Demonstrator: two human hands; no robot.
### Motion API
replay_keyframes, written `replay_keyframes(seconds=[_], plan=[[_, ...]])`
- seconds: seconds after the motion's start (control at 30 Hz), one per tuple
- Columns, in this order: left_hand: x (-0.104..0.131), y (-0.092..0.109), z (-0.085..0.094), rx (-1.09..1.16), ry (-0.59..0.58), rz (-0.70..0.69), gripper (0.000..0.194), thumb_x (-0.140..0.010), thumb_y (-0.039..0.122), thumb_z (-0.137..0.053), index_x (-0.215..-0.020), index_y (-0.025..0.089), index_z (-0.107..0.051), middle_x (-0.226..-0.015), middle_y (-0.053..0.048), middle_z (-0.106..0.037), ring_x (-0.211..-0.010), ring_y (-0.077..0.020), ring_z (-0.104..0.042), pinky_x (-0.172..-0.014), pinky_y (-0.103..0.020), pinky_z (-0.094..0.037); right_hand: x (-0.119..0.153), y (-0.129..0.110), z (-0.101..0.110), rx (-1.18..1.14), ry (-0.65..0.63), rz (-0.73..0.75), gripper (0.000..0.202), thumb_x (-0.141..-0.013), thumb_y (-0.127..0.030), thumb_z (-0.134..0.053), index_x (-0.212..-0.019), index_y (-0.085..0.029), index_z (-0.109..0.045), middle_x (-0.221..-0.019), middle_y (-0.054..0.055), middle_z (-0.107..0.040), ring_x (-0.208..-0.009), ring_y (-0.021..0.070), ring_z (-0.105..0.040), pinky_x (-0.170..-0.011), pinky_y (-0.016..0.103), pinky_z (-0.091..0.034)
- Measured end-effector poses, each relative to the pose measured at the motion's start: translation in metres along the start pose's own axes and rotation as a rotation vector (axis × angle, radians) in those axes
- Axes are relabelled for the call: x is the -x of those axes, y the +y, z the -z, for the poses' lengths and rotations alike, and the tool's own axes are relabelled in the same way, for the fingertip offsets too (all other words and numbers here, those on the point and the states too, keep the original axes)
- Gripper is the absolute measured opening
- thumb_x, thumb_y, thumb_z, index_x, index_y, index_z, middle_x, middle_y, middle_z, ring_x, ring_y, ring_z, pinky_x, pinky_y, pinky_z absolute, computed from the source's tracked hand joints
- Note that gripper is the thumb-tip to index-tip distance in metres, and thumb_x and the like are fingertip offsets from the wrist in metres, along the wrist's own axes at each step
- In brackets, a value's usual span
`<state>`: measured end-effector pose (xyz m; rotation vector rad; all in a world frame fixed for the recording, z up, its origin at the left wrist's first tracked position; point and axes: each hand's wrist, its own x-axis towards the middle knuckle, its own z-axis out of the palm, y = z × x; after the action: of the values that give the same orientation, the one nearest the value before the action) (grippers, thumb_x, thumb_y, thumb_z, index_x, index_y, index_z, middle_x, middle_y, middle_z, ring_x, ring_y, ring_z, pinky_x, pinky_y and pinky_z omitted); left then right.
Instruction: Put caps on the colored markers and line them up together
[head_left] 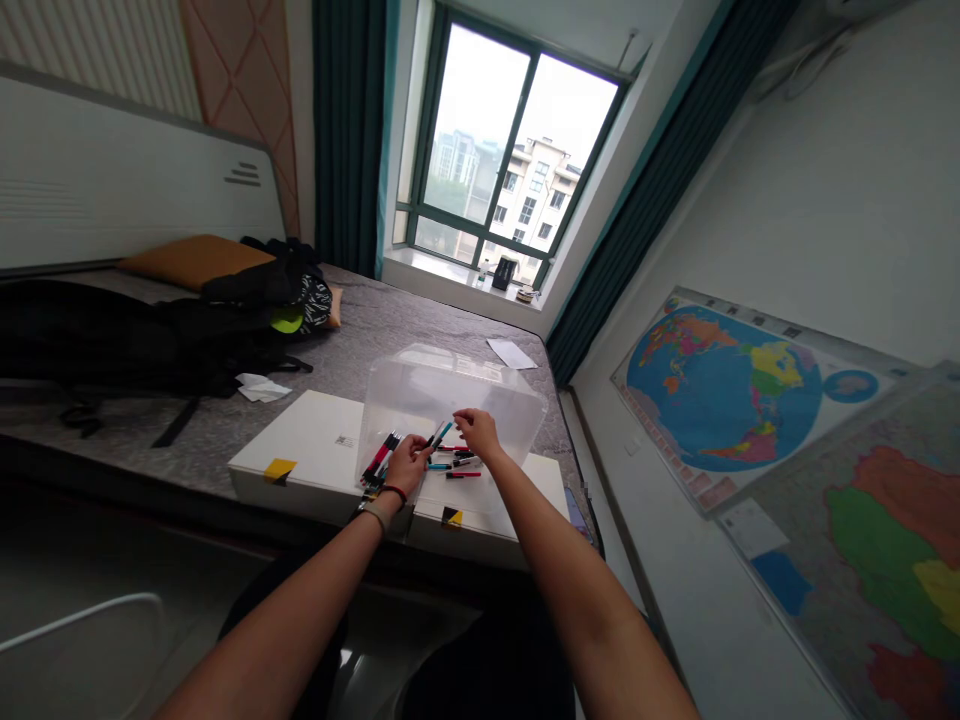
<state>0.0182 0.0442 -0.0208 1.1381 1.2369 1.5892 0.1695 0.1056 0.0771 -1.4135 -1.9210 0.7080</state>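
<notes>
My left hand (pixel 407 466) is closed around a pen with a teal end (pixel 444 434), which points up and to the right. Just to the right, my right hand (pixel 478 434) has its fingertips pinched together near the pen's upper end; whatever may be between them is too small to make out. Several black, red and teal pens (pixel 463 475) lie loose below my right hand. More pens (pixel 379 460), red and black, lie side by side left of my left hand. Behind both hands stands a clear plastic box (pixel 427 385).
Two white boxes (pixel 300 440) with yellow-black tabs sit at the edge of a grey mattress (pixel 390 310). Dark bags (pixel 135 335), an orange pillow (pixel 199 262) and crumpled tissue (pixel 262 388) lie left. A white sheet (pixel 512 353) lies behind; wall maps (pixel 720 380) hang right.
</notes>
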Motion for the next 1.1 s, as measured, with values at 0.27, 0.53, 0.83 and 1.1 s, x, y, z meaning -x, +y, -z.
replay_keyframes(seconds=[0.27,0.53,0.83,1.1], plan=[[0.002,0.004,0.0,0.005,0.013,0.003,0.025,-0.068,0.037,-0.07,-0.081,0.021,-0.056,-0.072,-0.001,-0.065,-0.051,-0.0132,-0.057,-0.046,-0.023,-0.043,0.002,-0.003,-0.006,-0.071,-0.032,-0.026,0.02,-0.085,-0.023,-0.057,-0.098,-0.018,-0.072,-0.084,0.005,-0.072,-0.073,0.0141,-0.068,-0.059,0.022,-0.057],[0.001,0.002,0.001,0.012,0.013,-0.002,0.025,-0.069,0.038,-0.069,-0.081,0.021,-0.056,-0.073,-0.001,-0.064,-0.051,-0.0135,-0.057,-0.046,-0.024,-0.043,0.014,0.002,-0.016,-0.355,0.024,-0.175,0.031,-0.089,-0.03,-0.05,-0.116,-0.016,-0.06,-0.098,0.008,-0.069,-0.07,0.0123,-0.068,-0.053,0.02,-0.055],[0.003,0.004,-0.001,0.022,-0.047,-0.019,0.028,-0.068,0.041,-0.071,-0.081,0.02,-0.058,-0.074,-0.002,-0.066,-0.053,-0.0141,-0.059,-0.047,-0.024,-0.045,0.036,0.008,-0.037,-0.514,0.004,-0.204,0.025,-0.085,-0.035,-0.054,-0.097,-0.015,-0.064,-0.094,0.007,-0.071,-0.08,0.015,-0.068,-0.061,0.02,-0.053],[0.004,0.003,0.001,-0.116,-0.002,-0.008,0.025,-0.068,0.039,-0.069,-0.082,0.02,-0.059,-0.08,-0.001,-0.066,-0.055,-0.0129,-0.06,-0.048,-0.023,-0.046,0.042,0.011,-0.009,0.076,0.112,0.067,0.027,-0.087,-0.024,-0.051,-0.108,-0.021,-0.068,-0.095,0.004,-0.068,-0.089,0.0163,-0.062,-0.085,0.028,-0.047]])
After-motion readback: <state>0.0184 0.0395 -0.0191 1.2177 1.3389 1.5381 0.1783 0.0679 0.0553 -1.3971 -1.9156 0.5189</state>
